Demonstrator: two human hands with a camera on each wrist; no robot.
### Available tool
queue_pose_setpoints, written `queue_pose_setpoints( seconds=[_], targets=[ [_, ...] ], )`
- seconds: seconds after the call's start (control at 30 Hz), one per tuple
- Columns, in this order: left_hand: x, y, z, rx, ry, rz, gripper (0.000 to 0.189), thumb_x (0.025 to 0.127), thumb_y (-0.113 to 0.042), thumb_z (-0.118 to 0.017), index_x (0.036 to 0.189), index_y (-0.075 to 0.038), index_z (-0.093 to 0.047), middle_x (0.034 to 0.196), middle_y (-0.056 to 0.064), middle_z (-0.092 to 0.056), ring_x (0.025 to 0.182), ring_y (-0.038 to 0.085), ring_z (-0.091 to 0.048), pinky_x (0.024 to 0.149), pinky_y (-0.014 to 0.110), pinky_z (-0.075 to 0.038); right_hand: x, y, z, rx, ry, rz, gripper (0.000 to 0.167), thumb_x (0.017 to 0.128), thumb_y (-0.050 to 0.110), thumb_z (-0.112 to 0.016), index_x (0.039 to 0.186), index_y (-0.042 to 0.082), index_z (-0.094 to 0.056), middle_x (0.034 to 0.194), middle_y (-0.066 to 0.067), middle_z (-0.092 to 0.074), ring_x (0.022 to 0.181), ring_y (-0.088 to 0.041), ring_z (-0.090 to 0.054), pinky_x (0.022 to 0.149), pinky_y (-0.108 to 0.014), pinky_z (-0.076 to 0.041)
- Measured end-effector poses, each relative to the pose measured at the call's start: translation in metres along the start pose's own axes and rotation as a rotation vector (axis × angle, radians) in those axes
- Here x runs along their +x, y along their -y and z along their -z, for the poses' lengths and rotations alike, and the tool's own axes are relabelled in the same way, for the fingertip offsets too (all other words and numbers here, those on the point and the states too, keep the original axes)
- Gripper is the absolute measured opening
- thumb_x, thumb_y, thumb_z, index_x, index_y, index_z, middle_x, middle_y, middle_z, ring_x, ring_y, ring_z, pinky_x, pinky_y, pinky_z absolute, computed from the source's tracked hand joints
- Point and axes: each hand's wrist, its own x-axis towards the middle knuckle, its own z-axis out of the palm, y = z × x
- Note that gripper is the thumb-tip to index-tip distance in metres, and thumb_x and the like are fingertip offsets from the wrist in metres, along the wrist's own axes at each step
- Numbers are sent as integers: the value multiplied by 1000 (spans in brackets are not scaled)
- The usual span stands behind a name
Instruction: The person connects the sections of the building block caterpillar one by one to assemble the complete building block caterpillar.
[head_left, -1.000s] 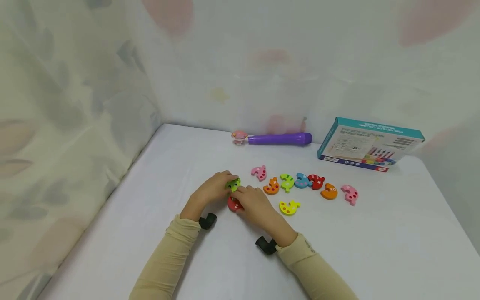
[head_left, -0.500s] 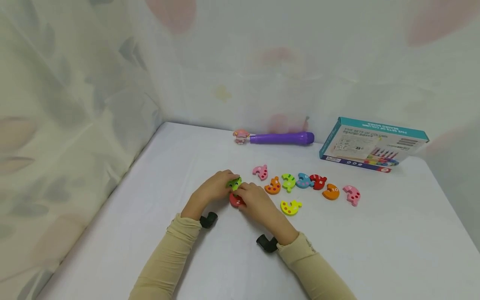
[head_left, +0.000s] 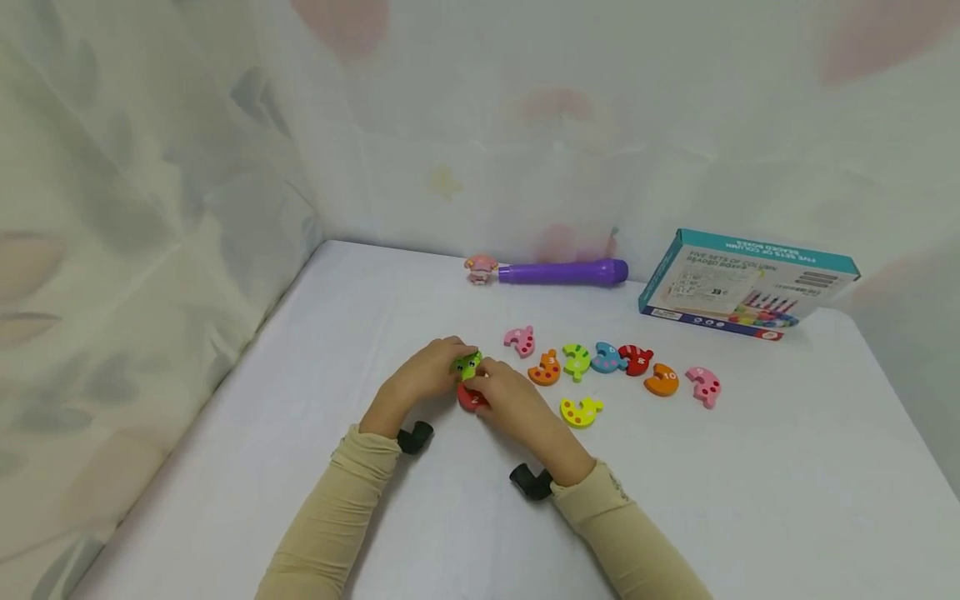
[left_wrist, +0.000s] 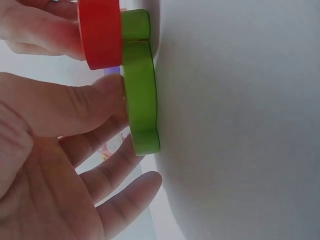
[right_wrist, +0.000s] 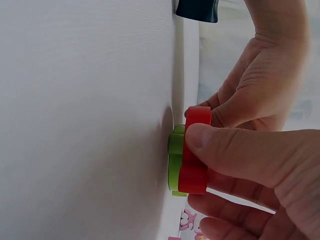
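Note:
My left hand (head_left: 429,372) holds a green wooden puzzle piece (head_left: 468,365) with a face, thumb on its near side and fingers behind. In the left wrist view this green piece (left_wrist: 141,97) stands at the white tabletop. My right hand (head_left: 517,406) pinches a red curved puzzle piece (head_left: 471,398) marked 2. The right wrist view shows the thumb on the edge of the red piece (right_wrist: 194,172), with fingers on the far side. The red piece is raised off the table and overlaps the green one. Whether they interlock, I cannot tell.
Several curved numbered pieces lie to the right, among them a yellow one (head_left: 580,412), an orange 3 (head_left: 545,367) and a pink one (head_left: 704,386). A purple toy microphone (head_left: 562,272) and a box (head_left: 746,285) stand at the back.
The red piece in my right hand has shifted slightly away from me, closer to the green piece. My left hand has stayed in place around the green piece.

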Motion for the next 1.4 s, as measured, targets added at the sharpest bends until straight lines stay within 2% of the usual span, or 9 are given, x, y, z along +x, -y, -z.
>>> queue_pose_setpoints(
  seconds=[0.3,0.47,0.6,0.8,1.0,1.1,1.27,1.4],
  targets=[
    [2,2,-1,3,2,-7,47,83,3,-56,129,-4,-53,121,11,-55,112,25,-50,98,38,-40,3,1,0,-16,9,9,33,80,16,-72,112,11,-68,106,-5,-54,90,-17,-52,79,-28,-48],
    [2,2,0,1,11,9,47,84,3,-58,130,-6,-53,124,11,-53,114,25,-49,99,38,-39,2,0,1,-6,20,-19,33,79,20,-73,111,12,-68,104,-5,-54,87,-16,-52,77,-27,-48],
    [2,1,0,-6,13,28,48,84,1,-58,131,-7,-52,125,10,-53,115,25,-48,100,38,-39,1,-1,1,2,20,-30,33,79,18,-73,111,11,-68,105,-5,-53,87,-16,-52,76,-26,-48],
    [2,1,0,7,7,7,48,84,2,-57,130,-5,-52,124,11,-53,114,27,-48,99,39,-39,-1,-1,-1,17,5,-58,29,80,12,-71,108,13,-69,107,-7,-52,86,-16,-52,70,-26,-48],
    [2,0,0,9,12,18,47,84,1,-59,130,-5,-53,126,12,-52,116,27,-48,100,39,-38,-2,3,-7,9,0,-99,37,78,23,-74,114,15,-66,101,-7,-53,84,-17,-53,71,-28,-49],
    [2,-1,0,15,9,16,46,84,1,-58,130,-5,-53,125,12,-53,116,27,-48,100,39,-38,-3,5,-9,0,-26,-143,43,77,27,-75,114,11,-61,99,-6,-55,83,-17,-53,71,-29,-50],
    [3,0,1,25,9,1,46,84,2,-57,129,-5,-53,123,12,-54,113,25,-50,97,37,-40,-4,6,-13,131,-69,-247,39,78,19,-74,108,4,-55,96,-7,-57,80,-17,-54,73,-31,-50],
    [3,1,0,29,11,-4,46,83,2,-57,129,-4,-53,122,12,-54,112,25,-51,97,37,-41,-4,7,-14,215,-84,-295,34,79,15,-72,106,3,-57,95,-6,-59,81,-17,-54,76,-31,-49]
  ],
)
